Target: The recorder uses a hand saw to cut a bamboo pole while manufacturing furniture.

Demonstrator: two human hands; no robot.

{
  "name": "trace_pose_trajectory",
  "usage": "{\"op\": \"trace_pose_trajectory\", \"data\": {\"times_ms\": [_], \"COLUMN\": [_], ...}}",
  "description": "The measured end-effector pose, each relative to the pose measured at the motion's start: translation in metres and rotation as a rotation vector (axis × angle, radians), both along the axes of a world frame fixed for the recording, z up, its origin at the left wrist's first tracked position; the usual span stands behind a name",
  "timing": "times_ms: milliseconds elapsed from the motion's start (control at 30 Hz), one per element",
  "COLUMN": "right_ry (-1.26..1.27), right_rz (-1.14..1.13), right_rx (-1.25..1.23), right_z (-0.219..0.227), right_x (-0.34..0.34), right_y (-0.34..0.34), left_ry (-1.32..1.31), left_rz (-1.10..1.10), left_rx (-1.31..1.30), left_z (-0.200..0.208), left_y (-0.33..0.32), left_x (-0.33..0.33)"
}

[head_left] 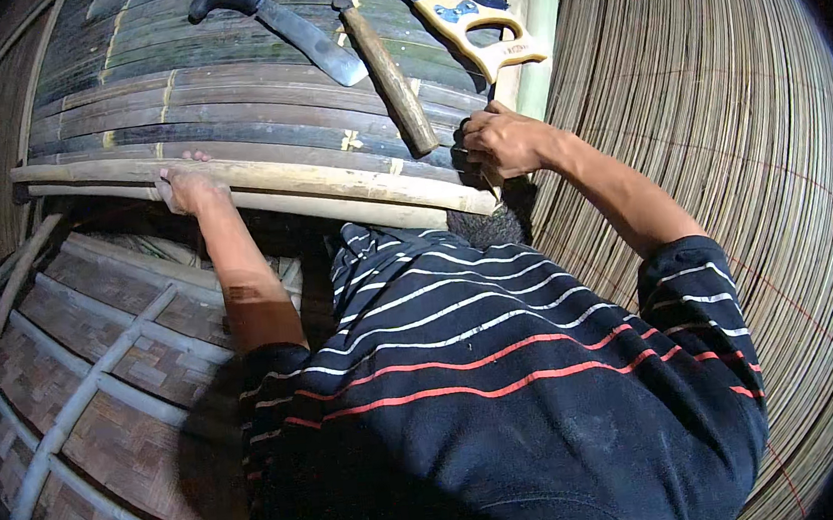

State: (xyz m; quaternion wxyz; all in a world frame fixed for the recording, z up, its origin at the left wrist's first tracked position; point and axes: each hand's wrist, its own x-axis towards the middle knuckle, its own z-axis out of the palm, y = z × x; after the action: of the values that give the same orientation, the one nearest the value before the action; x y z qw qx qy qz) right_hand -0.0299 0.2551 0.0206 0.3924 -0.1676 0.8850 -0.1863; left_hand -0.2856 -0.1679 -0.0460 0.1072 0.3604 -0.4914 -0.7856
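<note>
A long pale bamboo pole (328, 176) lies across the front edge of the slatted bamboo platform (250, 91). My left hand (191, 184) is closed round it toward its left end. At the pole's right end, my right hand (505, 141) is closed on a thin stick-like thing (497, 193), whose pale tip points down by the pole's cut end. The fingers hide most of it, and its kind is unclear. Just beyond that hand rests a handsaw (502, 51) with a cream handle.
A curved knife (289, 30) with a dark hooked handle and a wooden-handled blade tool (389, 82) lie on the platform. To the right stands a wall of thin upright stalks (694, 123). A woven panel with a pole frame (97, 376) is at lower left.
</note>
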Motion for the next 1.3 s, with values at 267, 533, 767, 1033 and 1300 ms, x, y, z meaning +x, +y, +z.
{"op": "trace_pose_trajectory", "data": {"times_ms": [267,533,767,1033,1300], "right_ry": [0.036,0.206,0.125,0.089,0.528], "right_rz": [0.022,-0.033,-0.037,-0.071,-0.394], "right_rx": [-0.002,-0.126,-0.062,-0.044,-0.112], "right_z": [0.026,0.021,0.012,-0.004,0.028], "right_x": [-0.008,-0.001,-0.003,0.003,0.032], "right_y": [-0.009,-0.007,-0.007,-0.004,0.008], "left_ry": [-0.088,-0.137,-0.118,-0.14,-0.158], "left_rz": [0.04,0.229,0.095,0.103,-0.018], "left_rx": [-0.01,0.072,-0.106,-0.124,-0.246], "left_z": [0.003,-0.009,0.003,0.001,0.014], "left_y": [0.009,0.005,0.028,0.033,0.039], "left_x": [-0.004,-0.019,-0.01,-0.01,-0.009]}}
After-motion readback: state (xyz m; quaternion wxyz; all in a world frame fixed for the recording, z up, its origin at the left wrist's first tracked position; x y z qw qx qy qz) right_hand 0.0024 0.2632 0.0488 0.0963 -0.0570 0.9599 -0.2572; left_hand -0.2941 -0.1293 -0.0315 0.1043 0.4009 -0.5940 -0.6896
